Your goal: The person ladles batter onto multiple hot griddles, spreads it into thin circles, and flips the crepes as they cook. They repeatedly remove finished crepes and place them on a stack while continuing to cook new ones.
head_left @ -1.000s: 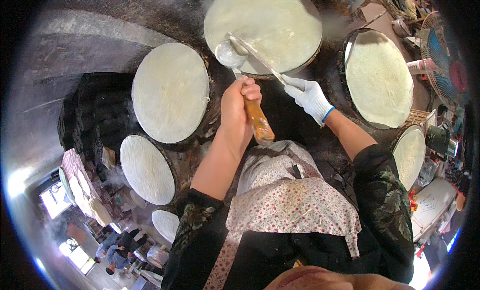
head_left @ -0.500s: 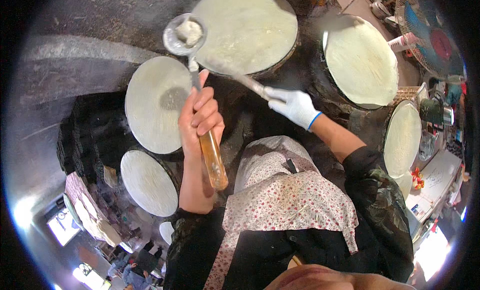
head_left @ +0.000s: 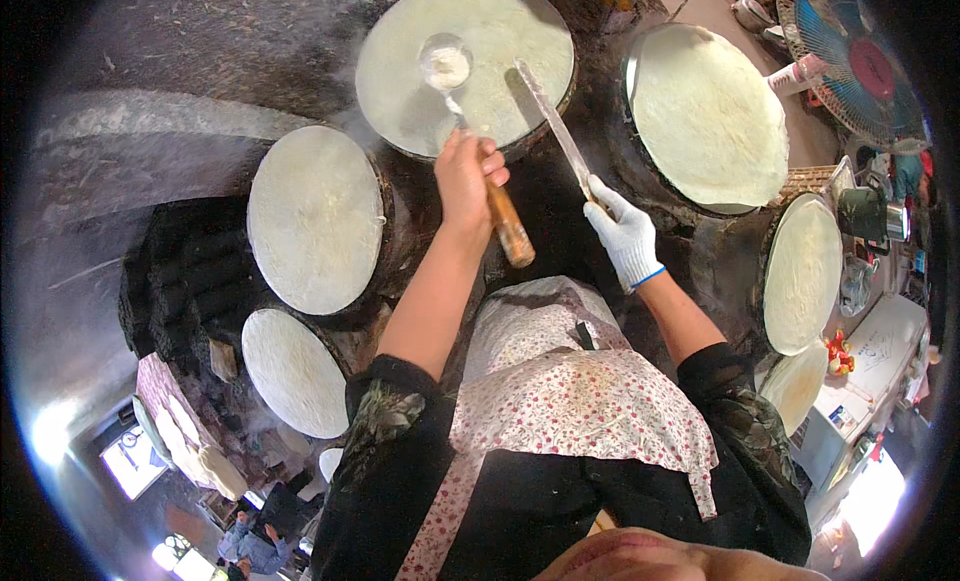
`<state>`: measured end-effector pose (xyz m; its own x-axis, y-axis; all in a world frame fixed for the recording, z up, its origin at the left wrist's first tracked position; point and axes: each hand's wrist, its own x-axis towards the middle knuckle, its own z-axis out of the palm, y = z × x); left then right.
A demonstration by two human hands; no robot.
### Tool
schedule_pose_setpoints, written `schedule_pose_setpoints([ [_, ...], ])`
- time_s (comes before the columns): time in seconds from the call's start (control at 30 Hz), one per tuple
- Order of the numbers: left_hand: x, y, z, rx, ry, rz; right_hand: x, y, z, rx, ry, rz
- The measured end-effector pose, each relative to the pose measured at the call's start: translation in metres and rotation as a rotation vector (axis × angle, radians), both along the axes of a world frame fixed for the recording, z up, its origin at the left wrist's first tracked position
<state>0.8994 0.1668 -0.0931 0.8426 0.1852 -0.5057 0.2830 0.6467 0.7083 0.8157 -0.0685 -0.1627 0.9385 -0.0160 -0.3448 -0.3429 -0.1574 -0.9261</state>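
My bare left hand (head_left: pixel 467 181) is wrapped round the wooden handle of a ladle (head_left: pixel 446 69). Pale batter lies in the ladle's bowl, which hangs over the far round pancake (head_left: pixel 400 91). In a white glove, my right hand (head_left: pixel 624 237) grips a long, flat spatula (head_left: pixel 556 124). Its blade points away from me, and the tip is over the right part of that same pancake. Whether the tip touches the surface I cannot tell. Thin pale sheets cover the far griddle and those around it.
More pale rounds lie on griddles at left (head_left: pixel 315 221), lower left (head_left: pixel 295 371), upper right (head_left: pixel 710 121) and right (head_left: pixel 803 276). A fan (head_left: pixel 850 66) stands at the far right, above a wicker basket (head_left: pixel 808 181). People (head_left: pixel 250 549) appear at the lower left.
My left hand has carried the ladle right and away from me, over the far pancake. The spatula has swung from pointing left to pointing away, with my right hand slightly nearer me and further right.
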Motion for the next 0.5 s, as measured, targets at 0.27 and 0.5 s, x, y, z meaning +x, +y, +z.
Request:
schedule_pose_setpoints([
  [0.27, 0.027, -0.042, -0.028, 0.273, 0.082, -0.023, 0.057, -0.008, 0.013, -0.843, -0.373, 0.446],
  [0.5, 0.028, -0.033, -0.031, 0.214, 0.039, 0.053, 0.051, -0.008, 0.001, -0.831, -0.286, 0.471],
])
